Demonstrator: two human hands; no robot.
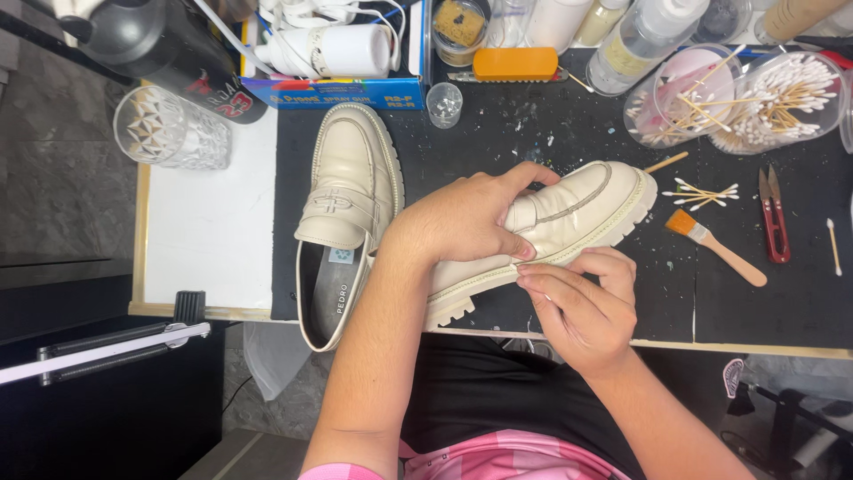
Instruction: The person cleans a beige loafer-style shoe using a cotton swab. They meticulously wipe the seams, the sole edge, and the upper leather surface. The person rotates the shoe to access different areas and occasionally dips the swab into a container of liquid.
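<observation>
A cream leather loafer with a chunky ridged sole (569,218) lies on its side across the black work mat (755,311), toe pointing away to the person's right. The left hand (462,218) lies over the middle of this shoe, fingers curled around the upper and pressing it down, thumb along the side near the sole. The right hand (577,307) sits just below, at the near edge of the shoe, its fingertips pinched together against the seam where upper meets sole; whether something small is held between them cannot be told.

Just left of the left hand, a second matching cream loafer (342,222) rests upright on the mat, opening toward the person, touching the left forearm.

To the right of both hands lie a small flat brush with orange bristles and a wooden handle (715,247), a loose scatter of cotton swabs (702,191), and red-handled thread snips (773,218).

Beyond the hands, at the far edge of the mat, stand two clear round tubs of cotton swabs (737,102), an orange rectangular block (515,64) and a tiny clear cup (444,104). Further left, off the mat, stands a cut-pattern drinking glass (169,129) on a white board (213,240).
</observation>
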